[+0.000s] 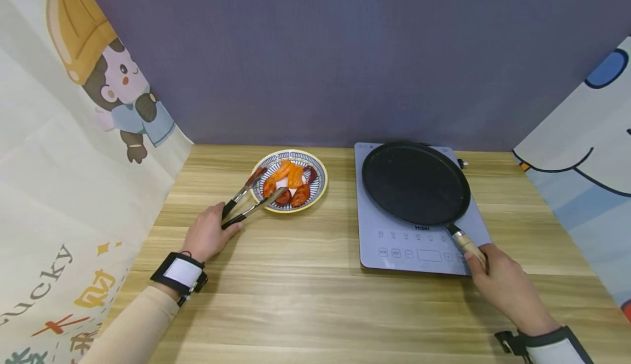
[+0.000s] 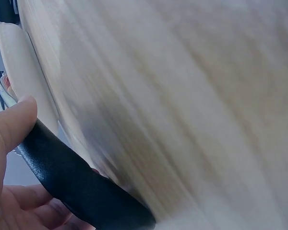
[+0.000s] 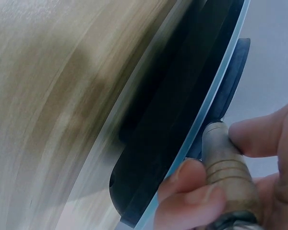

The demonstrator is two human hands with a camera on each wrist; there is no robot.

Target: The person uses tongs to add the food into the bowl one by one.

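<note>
My left hand (image 1: pixel 209 234) grips black-handled metal tongs (image 1: pixel 255 206), whose two arms stand spread apart over a patterned plate (image 1: pixel 321 190). On the plate lie several orange and reddish food pieces (image 1: pixel 296 177). In the left wrist view, thumb and fingers hold the black tong handle (image 2: pixel 62 167). My right hand (image 1: pixel 510 284) holds the wooden handle (image 1: pixel 469 248) of a flat black pan (image 1: pixel 416 183); in the right wrist view the fingers wrap round that handle (image 3: pixel 230 167). The pan rests on a grey induction cooker (image 1: pixel 374 238), its inside bare.
The wooden table (image 1: pixel 296 298) reaches back to a dark grey-purple panel (image 1: pixel 320 52). A printed cloth (image 1: pixel 59 189) with cartoon figures hangs on the left, another printed sheet (image 1: pixel 591 150) on the right. A small black plug-like part (image 1: pixel 462 163) shows behind the cooker.
</note>
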